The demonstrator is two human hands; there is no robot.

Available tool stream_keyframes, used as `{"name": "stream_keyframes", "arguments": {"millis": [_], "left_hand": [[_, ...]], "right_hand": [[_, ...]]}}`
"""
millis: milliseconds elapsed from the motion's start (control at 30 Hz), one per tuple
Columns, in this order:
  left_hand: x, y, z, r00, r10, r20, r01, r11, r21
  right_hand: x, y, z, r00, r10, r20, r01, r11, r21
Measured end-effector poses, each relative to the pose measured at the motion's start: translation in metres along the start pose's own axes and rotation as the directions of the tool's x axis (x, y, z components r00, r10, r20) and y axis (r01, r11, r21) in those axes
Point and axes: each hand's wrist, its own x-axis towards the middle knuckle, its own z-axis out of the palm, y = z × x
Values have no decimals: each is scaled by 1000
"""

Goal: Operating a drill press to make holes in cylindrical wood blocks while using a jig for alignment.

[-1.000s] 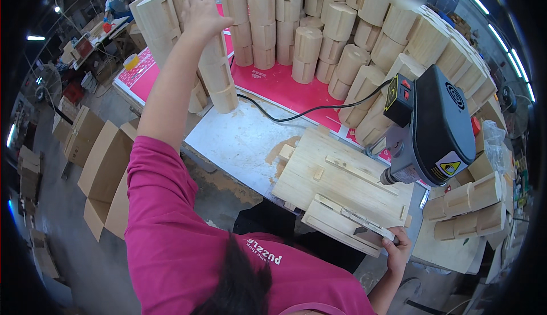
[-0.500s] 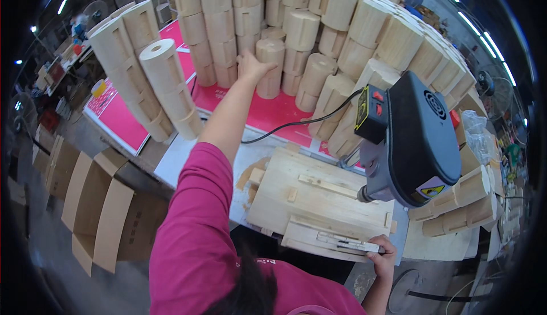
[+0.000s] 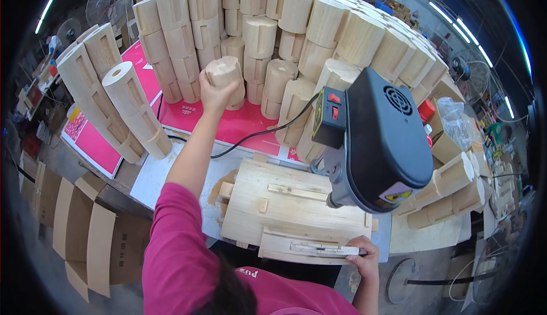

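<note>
My left hand is closed around a short pale wooden cylinder, with its flat round top facing up. The cylinder is tilted a little, in front of several stacked wooden cylinders. Near the front edge of a flat wooden board, the fingers of my right hand are curled on the end of a slim pale bar with metal parts. That bar lies along a wooden strip, and its exact kind is unclear. A black drill press head hangs over the board's right part.
Wooden cylinder stacks stand at the left and curve round the back. A black cable crosses the pink sheet. Open cardboard boxes sit at lower left. More cylinders lie right of the drill press.
My left hand has taken hold of a wooden cylinder and moved it up and nearer, off the stack. My right hand stays at the bar's end. The whole view has shifted.
</note>
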Motion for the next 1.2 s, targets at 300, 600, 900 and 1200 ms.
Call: {"name": "stream_keyframes", "arguments": {"millis": [300,600,900,1200], "left_hand": [[-134,152,-109,652,21,758,-172,978,120],[-198,174,-118,184,-196,963,-692,671,268],[-226,176,-104,153,-236,960,-748,607,269],[-214,185,-81,-19,-360,933,-755,617,223]], "right_hand": [[3,0,1,997,52,-52,-58,992,-111],[30,9,4,996,-33,78,37,998,-48],[21,13,5,998,12,55,-14,999,41],[20,13,4,998,-23,54,23,1000,-6]]}}
